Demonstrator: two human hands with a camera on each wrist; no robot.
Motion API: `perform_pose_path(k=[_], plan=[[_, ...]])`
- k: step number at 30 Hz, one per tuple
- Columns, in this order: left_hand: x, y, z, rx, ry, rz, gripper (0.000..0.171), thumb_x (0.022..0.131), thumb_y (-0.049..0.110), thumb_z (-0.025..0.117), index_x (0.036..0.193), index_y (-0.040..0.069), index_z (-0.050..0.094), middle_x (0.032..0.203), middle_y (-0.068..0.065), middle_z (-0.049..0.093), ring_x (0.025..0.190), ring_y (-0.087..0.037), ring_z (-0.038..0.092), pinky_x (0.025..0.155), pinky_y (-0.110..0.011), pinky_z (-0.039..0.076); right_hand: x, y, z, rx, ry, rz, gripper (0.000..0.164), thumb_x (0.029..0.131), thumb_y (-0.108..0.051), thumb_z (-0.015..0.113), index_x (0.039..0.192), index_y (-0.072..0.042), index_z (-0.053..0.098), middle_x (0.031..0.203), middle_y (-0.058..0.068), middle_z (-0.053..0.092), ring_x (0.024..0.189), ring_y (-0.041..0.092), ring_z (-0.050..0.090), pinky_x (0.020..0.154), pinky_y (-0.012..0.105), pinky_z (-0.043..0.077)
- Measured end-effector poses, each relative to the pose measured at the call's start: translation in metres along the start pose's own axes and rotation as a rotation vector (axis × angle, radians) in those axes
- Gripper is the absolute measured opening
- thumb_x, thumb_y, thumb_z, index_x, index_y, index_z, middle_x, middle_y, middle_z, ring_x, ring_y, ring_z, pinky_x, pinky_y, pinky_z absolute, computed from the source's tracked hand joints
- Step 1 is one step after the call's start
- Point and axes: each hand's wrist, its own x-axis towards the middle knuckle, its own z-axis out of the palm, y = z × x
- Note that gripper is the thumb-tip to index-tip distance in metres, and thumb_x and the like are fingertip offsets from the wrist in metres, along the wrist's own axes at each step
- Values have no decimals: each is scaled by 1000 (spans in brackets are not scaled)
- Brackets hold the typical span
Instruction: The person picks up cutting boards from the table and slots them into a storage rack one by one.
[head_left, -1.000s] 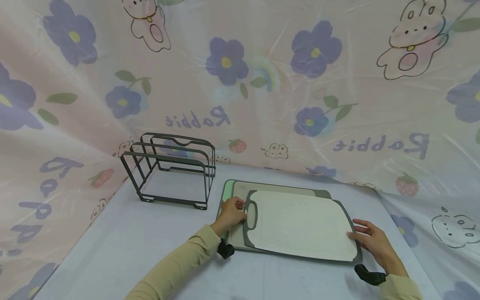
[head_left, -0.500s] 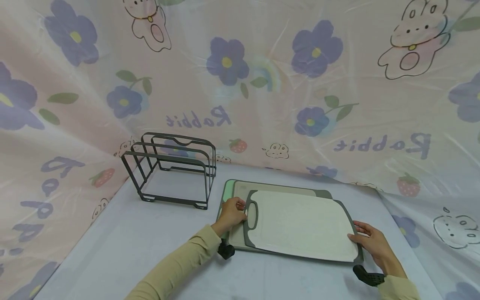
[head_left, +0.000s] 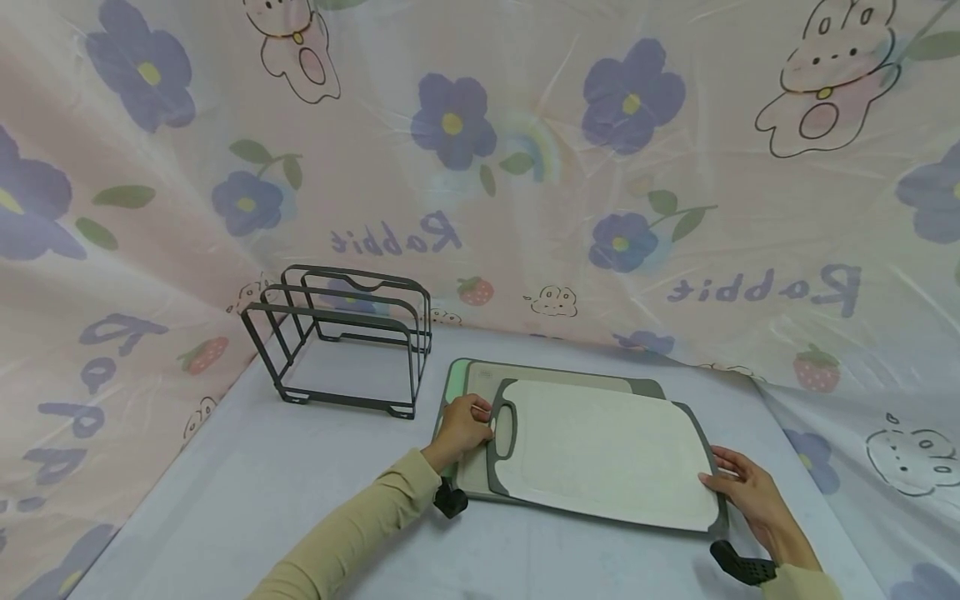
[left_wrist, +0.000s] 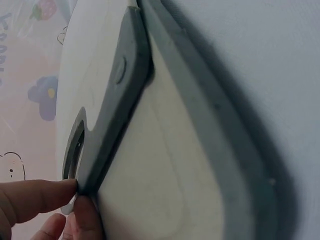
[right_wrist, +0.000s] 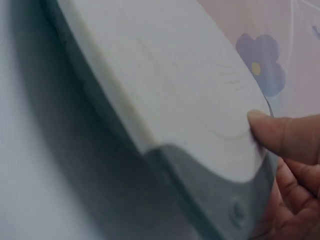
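A white cutting board (head_left: pixel 600 450) with grey ends and a handle slot lies uppermost, overlapping a larger beige cutting board (head_left: pixel 480 467) with a grey rim. Along the left side of the beige board shows a light green strip (head_left: pixel 455 382). My left hand (head_left: pixel 459 429) pinches the white board's grey handle end, thumb beside the slot in the left wrist view. At the opposite end, my right hand (head_left: pixel 750 492) grips the board, thumb on the white face and fingers behind the edge. In the right wrist view, the near grey corner (right_wrist: pixel 220 200) stands off the table above a dark shadow.
A black wire rack (head_left: pixel 337 317) with several upright loops stands at the back left of the white-covered table (head_left: pixel 225 500). Behind and beside the table hangs a curtain (head_left: pixel 525 208) printed with flowers and rabbits. Each wrist wears a black camera mount (head_left: pixel 742 562).
The right end of the white board has shifted slightly rightward and lower in the head view, with my right hand moving along. My left hand and the rack keep their places.
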Motion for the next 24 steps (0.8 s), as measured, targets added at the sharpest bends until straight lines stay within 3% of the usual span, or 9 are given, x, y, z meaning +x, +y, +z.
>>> perform_pose_path(k=[6,13,24], plan=[[1,0,0,-7,-22,-13,38,66,-15,77,100,-4,64,86,-12,65,76,-19,59,63,-31,53,-4,0,0,56,16,1,83,87,-15,75,146,10,23,127,19,45,87,-3,51,74,21,50],[1,0,-1,-9,-51,-52,48,69,-11,79,113,-4,60,86,-9,63,77,-20,60,66,-33,54,-6,-4,-1,104,46,8,84,85,-12,77,147,9,23,111,-3,52,86,-4,50,74,20,50],[1,3,-2,-21,-90,-69,37,72,-10,76,107,-10,64,86,-8,59,80,-19,56,71,-30,53,-7,-3,-1,165,68,-3,91,79,-16,82,147,6,26,108,-12,49,88,-2,53,74,19,49]])
